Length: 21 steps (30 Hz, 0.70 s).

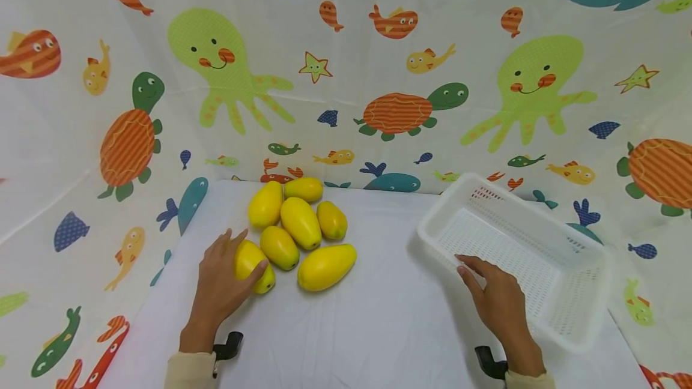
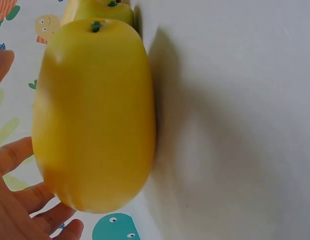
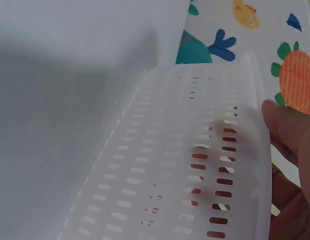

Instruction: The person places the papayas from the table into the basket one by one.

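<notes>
My left hand (image 1: 218, 281) lies around a yellow papaya-like fruit (image 1: 250, 263) at the near left of a group. In the left wrist view this fruit (image 2: 97, 120) rests on the white surface. Its far side meets the spread fingers (image 2: 17, 155), while the thumb stands apart from it. My right hand (image 1: 500, 299) pinches the near left rim of a white plastic basket (image 1: 540, 311). Through the slotted wall (image 3: 165, 165) in the right wrist view, fingers show behind it, with the thumb (image 3: 285, 120) at the rim.
Beside the left hand lie several more yellow fruits, among them a long one (image 1: 327, 267) nearest the middle. A white cloth (image 1: 378, 317) covers the table. Behind stands a curtain (image 1: 346, 95) printed with sea animals. The basket sits slanted at the right.
</notes>
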### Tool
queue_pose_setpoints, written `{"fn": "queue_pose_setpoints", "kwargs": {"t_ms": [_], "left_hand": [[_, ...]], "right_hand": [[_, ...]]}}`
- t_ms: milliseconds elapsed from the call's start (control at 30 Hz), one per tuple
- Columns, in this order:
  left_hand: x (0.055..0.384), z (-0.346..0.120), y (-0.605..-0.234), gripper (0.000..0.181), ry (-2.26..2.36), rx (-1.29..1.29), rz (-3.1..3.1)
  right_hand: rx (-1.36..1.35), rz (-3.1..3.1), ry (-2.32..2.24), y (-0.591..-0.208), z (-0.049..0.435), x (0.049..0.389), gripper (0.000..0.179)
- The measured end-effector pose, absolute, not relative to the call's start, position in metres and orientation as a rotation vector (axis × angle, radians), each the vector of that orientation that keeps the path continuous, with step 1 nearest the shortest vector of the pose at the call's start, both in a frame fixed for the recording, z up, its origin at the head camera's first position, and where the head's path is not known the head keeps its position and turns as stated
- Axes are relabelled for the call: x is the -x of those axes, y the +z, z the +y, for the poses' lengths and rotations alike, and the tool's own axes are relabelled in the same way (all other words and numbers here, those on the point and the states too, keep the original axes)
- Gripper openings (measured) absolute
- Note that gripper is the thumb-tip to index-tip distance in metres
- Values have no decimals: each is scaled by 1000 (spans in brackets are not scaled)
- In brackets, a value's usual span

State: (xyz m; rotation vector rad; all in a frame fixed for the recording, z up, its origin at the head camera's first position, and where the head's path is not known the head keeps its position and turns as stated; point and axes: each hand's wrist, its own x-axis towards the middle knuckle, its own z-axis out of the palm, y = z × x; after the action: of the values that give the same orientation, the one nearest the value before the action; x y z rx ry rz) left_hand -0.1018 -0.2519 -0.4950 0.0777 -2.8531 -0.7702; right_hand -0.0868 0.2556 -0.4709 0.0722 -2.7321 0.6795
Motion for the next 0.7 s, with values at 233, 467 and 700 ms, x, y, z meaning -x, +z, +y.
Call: {"fn": "queue_pose_setpoints", "kwargs": {"t_ms": [233,467,700], "left_hand": [[102,-255,-500,83,-780,-95,-2858],[101,-256,-506,83,-800,-95,-2831],[100,-257,-509,90,-848,-145,-2855]], "right_hand": [[-90,-2746,685,-471,247,80,34],[-80,-2785,704,-469,238,74,34],[-100,-2803,729,-468,232,70,33]]}}
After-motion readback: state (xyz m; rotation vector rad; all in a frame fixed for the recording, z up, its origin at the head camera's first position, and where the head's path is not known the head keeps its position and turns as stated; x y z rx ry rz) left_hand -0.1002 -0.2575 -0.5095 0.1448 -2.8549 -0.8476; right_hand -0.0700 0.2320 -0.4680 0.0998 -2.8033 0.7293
